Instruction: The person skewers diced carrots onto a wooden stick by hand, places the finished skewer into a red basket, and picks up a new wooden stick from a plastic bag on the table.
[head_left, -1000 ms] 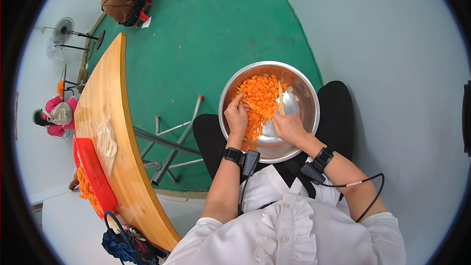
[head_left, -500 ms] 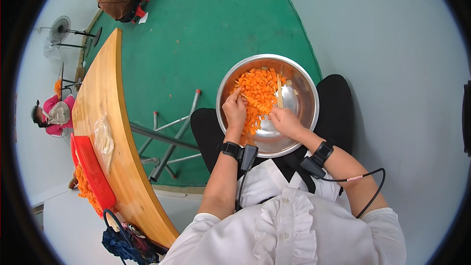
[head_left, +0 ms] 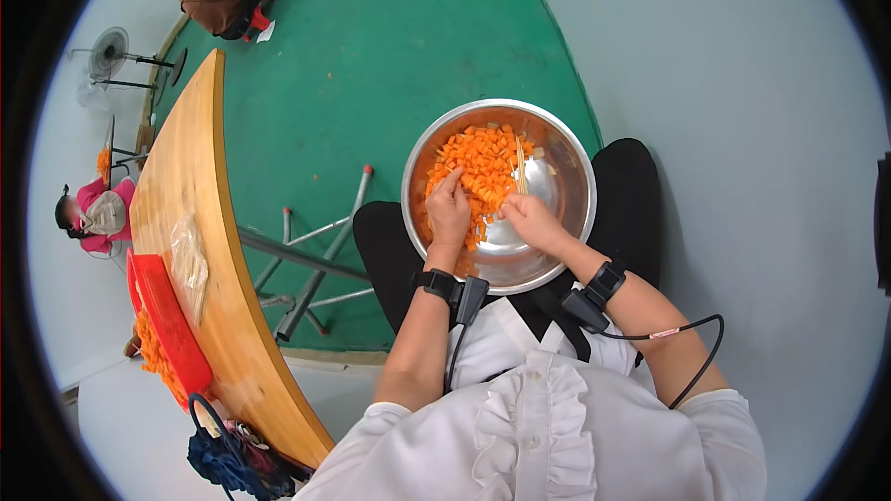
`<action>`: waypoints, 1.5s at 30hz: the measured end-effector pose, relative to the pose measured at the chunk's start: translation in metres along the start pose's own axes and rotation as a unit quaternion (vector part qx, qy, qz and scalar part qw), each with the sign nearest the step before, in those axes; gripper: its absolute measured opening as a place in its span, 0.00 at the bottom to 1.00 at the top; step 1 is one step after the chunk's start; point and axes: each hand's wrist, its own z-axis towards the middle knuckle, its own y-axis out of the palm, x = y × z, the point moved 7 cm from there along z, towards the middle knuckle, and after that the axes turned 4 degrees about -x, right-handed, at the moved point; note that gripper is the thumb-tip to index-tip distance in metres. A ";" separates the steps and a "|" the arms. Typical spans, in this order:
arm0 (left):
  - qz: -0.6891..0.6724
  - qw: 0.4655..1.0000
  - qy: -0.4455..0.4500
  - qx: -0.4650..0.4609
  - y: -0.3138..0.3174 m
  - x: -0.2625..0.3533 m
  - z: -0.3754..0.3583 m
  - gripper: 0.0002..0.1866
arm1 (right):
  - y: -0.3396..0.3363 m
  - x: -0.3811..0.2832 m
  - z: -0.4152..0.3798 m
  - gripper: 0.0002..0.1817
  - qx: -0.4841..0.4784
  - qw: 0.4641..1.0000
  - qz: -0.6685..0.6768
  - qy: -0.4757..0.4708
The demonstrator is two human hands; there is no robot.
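Observation:
A steel bowl [head_left: 591,195] rests on my lap, holding many diced carrot pieces [head_left: 483,150]. Inside it, my right hand [head_left: 536,225] is closed in a pinch on a thin skewer, mostly hidden behind a row of carrot pieces [head_left: 486,193] that runs toward my left hand. My left hand [head_left: 447,211] has its thumb and fingers pinched together at the other end of this row, seemingly on a carrot piece; the fingertips partly cover it. Several bare wooden skewers [head_left: 522,165] lie in the bowl just beyond my right fingers.
A wooden table [head_left: 190,158] stands at left, with metal folding legs [head_left: 325,250]. On it are a plastic bag of skewers [head_left: 189,260] and a red basket [head_left: 172,325] beside more carrots [head_left: 153,353]. Two people sit farther off, near a standing fan [head_left: 109,51].
The whole view has shifted slightly left. My left hand's fingertips have come down closer to the carrot row; my right hand keeps its pinch.

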 end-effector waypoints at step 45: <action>0.125 0.990 0.047 0.053 0.022 0.028 0.058 0.06 | -0.042 -0.009 0.004 0.14 0.198 0.970 -0.143 0.015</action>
